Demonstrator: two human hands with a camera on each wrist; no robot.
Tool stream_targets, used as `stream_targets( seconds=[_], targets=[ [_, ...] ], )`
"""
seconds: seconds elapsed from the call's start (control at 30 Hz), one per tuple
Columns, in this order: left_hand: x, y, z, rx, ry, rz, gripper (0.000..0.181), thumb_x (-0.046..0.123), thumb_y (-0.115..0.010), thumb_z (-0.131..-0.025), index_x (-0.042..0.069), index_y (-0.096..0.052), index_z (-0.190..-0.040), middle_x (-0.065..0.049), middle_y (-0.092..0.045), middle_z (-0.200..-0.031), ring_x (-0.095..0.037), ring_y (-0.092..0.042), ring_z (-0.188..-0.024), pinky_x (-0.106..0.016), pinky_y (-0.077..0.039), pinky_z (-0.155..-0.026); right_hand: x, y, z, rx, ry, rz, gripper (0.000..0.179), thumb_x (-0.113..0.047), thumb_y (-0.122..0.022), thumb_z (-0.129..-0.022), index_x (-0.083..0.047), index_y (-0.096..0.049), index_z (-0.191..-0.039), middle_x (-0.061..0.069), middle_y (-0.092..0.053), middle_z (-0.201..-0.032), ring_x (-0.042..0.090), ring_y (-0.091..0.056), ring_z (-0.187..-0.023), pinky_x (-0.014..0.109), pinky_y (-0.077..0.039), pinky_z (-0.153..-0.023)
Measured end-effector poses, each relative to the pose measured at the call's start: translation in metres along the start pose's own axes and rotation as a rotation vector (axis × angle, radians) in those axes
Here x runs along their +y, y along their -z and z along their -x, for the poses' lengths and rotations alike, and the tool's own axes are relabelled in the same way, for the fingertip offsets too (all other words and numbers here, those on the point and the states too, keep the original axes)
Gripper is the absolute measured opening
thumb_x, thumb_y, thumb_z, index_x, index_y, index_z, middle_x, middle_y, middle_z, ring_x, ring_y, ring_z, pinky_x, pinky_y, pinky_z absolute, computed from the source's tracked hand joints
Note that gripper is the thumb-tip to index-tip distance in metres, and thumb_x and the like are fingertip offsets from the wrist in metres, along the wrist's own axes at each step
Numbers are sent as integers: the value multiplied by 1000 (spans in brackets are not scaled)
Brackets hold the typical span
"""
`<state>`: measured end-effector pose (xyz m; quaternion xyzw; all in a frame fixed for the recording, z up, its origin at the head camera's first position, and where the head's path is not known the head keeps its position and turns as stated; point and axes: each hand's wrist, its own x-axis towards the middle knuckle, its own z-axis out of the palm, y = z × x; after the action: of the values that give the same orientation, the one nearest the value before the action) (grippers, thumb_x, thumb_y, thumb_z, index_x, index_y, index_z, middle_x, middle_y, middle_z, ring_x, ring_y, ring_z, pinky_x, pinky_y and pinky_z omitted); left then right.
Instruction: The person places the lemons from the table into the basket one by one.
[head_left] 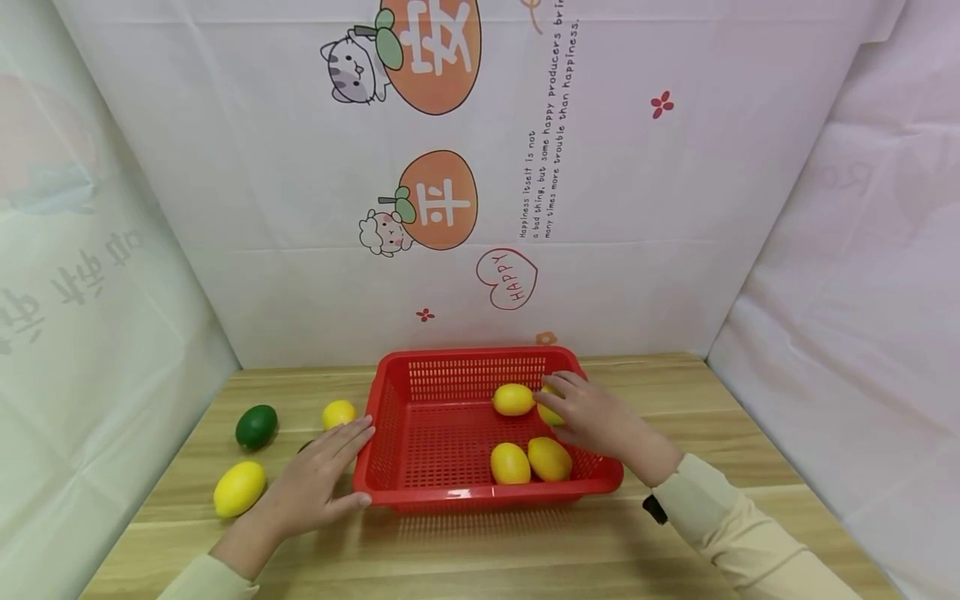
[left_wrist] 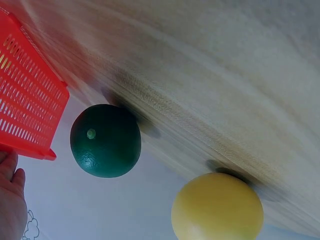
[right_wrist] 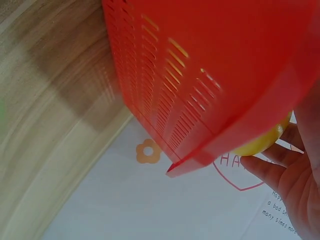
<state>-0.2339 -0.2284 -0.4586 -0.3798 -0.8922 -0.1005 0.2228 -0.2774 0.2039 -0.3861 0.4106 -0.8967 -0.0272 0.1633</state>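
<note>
A red plastic basket (head_left: 420,502) with slotted walls stands before me in the head view. Along its left rim lies my left hand (head_left: 315,479), fingers stretched out and fingertips at the edge. My right hand (head_left: 600,417) reaches over the right rim and grips a yellow lemon (head_left: 550,406); the right wrist view shows this lemon (right_wrist: 260,142) between thumb and fingers at the rim. Inside the basket are a lemon (head_left: 513,400) toward the back and two more, a lemon (head_left: 511,463) and a lemon (head_left: 550,459), side by side near the front.
Left of the basket, a dark green lime-like fruit (head_left: 257,427), a yellow lemon (head_left: 240,489) and another lemon (head_left: 339,414) lie on the wooden table (head_left: 720,467). A small dark thing (head_left: 305,446) is mostly hidden behind my left hand. White printed cloth (head_left: 600,292) hangs behind and at both sides.
</note>
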Motion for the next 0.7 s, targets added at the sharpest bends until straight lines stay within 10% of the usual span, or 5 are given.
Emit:
stream_targets(
  seconds=[0.7],
  targets=[
    [-1,0,0,-2,-3,12,82,51,-69,-84,0,-44,-143,-13,-39,-151,-31,-39,-136,-44,-33,-110,1,-10,-2,-106,-72,-67,53,-21,-84,-77,-12,-63,-125,14,-57,-129,31,-53,-120,44,-54,-88]
  ],
)
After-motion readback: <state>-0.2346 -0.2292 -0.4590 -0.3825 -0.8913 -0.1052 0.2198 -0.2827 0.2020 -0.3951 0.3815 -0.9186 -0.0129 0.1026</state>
